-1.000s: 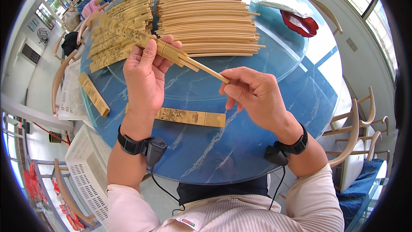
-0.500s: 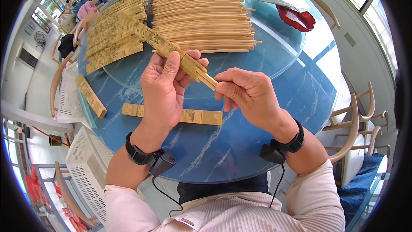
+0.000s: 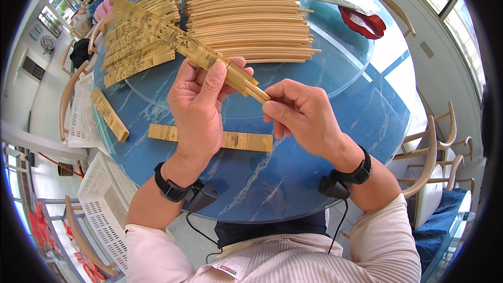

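Note:
A long gold printed paper chopstick sleeve (image 3: 181,42) slants across the middle, gripped by my left hand (image 3: 198,107) near its lower open end, thumb on top. Pale wooden chopsticks (image 3: 258,93) stick a short way out of that end. Their tips are pinched between the thumb and fingers of my right hand (image 3: 305,118). Beyond my hands lies a wide stack of bare chopsticks (image 3: 249,21). To its left is a fanned pile of gold sleeves (image 3: 139,55). A gold packet (image 3: 246,141) lies partly hidden under my left wrist, and another packet (image 3: 109,114) rests by the left edge.
The round blue marbled glass table (image 3: 246,183) has a raised glass turntable carrying the stacks. A red scalloped dish (image 3: 361,23) and a clear plastic bag (image 3: 340,1) are at the far right. White plastic baskets (image 3: 107,188) and wooden chairs (image 3: 427,162) stand around the table.
The sleeve now reaches farther to the upper left, over the sleeve pile. Less of the chopsticks shows at its lower end. Both hands keep nearly the same place.

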`<state>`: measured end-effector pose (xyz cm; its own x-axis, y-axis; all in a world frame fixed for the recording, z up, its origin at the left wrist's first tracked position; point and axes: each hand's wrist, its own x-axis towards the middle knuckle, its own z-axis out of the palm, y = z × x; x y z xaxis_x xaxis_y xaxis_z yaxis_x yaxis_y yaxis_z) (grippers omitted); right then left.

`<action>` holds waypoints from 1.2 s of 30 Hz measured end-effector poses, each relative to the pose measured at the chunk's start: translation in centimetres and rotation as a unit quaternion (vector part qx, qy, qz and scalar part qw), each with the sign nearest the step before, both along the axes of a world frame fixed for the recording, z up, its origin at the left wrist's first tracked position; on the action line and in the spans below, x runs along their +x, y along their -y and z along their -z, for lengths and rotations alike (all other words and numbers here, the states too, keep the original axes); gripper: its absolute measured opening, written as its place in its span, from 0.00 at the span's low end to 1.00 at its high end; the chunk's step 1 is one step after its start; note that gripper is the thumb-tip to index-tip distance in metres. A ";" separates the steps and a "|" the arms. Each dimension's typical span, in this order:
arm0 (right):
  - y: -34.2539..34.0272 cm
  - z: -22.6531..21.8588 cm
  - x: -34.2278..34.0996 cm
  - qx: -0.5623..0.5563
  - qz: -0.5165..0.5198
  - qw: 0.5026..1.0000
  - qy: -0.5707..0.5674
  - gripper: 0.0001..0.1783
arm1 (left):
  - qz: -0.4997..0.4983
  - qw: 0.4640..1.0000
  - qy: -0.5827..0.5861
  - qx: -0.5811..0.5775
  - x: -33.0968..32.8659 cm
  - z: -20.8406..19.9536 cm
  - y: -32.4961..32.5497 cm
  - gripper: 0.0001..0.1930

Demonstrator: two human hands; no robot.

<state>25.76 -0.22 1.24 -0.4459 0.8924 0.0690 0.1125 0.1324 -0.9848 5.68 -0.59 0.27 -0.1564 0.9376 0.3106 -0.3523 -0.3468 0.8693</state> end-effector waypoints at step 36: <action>1.1 1.6 -1.6 -0.053 -0.028 0.998 0.028 0.06 | 0.038 0.974 0.220 -0.030 -3.5 -0.3 -1.4 0.18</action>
<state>24.18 -1.33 -0.33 -0.4965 0.8666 -0.0502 0.1628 0.0362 -0.9860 2.20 0.82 0.59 -0.1915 0.9661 0.1731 -0.7184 -0.2581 0.6460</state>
